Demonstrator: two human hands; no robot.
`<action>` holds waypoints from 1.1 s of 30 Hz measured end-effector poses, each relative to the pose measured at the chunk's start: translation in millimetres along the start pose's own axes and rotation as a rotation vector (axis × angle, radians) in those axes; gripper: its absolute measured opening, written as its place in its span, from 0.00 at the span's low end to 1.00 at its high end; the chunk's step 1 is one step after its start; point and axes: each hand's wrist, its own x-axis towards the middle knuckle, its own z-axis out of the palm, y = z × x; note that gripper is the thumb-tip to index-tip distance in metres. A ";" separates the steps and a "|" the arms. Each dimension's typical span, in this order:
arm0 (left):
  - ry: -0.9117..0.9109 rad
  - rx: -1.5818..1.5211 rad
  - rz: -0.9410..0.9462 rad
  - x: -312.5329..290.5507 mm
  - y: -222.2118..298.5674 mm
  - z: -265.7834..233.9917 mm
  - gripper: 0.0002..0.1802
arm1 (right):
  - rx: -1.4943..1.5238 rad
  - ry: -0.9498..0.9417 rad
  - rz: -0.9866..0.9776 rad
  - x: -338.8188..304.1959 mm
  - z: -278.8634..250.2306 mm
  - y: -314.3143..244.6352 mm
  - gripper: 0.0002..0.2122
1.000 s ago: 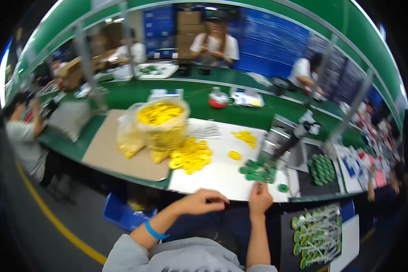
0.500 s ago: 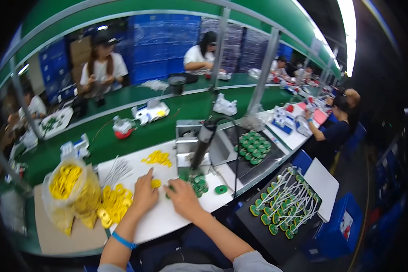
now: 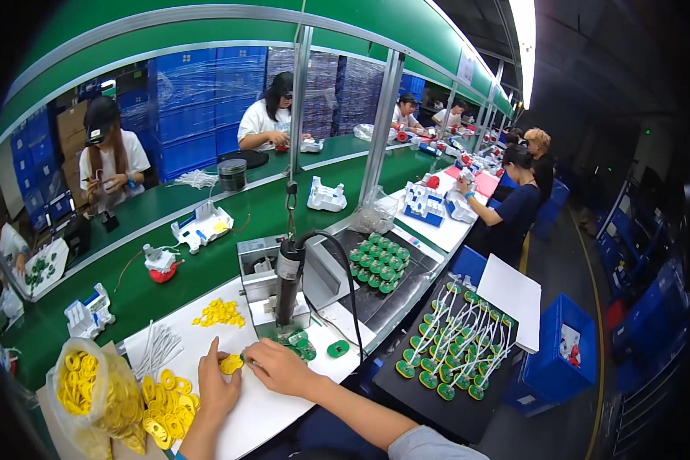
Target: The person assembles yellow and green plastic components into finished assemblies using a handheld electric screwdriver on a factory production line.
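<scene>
My left hand [image 3: 218,387] is closed, holding a round yellow plastic piece [image 3: 231,363] between thumb and fingers above the white work surface [image 3: 262,418]. Close beside it, my right hand [image 3: 280,368] pinches a small green circuit board, mostly hidden by the fingers; only a sliver shows beside the yellow piece. Several green circuit boards [image 3: 302,346] lie just beyond my right hand, and a single round one [image 3: 338,349] sits to their right. Small yellow parts [image 3: 218,313] are heaped beyond my left hand, with white wires [image 3: 158,349] to their left.
A bag of yellow rings [image 3: 92,383] stands at left, beside loose yellow rings [image 3: 169,406]. A hanging electric screwdriver [image 3: 287,280] is above a metal fixture [image 3: 261,264]. At right, a black tray [image 3: 395,383] carries wired boards. Co-workers sit across the green conveyor [image 3: 276,211].
My right hand has come away from the green boards to the left hand, bringing a board beside the yellow piece. The view has swung to the right.
</scene>
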 end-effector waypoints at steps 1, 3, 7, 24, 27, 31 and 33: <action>-0.013 -0.018 0.020 2.9 -1.9 3.9 0.47 | 0.196 0.180 0.075 -0.2 -1.0 0.3 0.10; -0.040 -0.083 -0.008 4.9 3.6 12.6 0.48 | 0.306 0.184 0.240 -1.9 -6.3 -1.7 0.13; -0.052 -0.201 0.062 9.2 10.4 39.3 0.49 | 0.588 0.310 0.369 -17.8 1.0 33.6 0.13; -0.018 -0.310 -0.020 48.0 15.6 85.3 0.48 | 1.119 -0.214 0.534 -32.3 -31.2 67.4 0.07; 0.046 -0.338 -0.069 46.8 6.7 79.4 0.47 | 1.094 -0.385 0.531 -34.8 -18.1 53.7 0.05; 0.093 -0.414 -0.144 47.1 3.2 72.4 0.48 | 0.776 -0.189 0.444 -32.8 0.2 71.6 0.07; 0.119 -0.444 -0.121 44.1 -5.8 70.3 0.48 | 0.771 -0.056 0.510 -28.3 8.9 81.0 0.08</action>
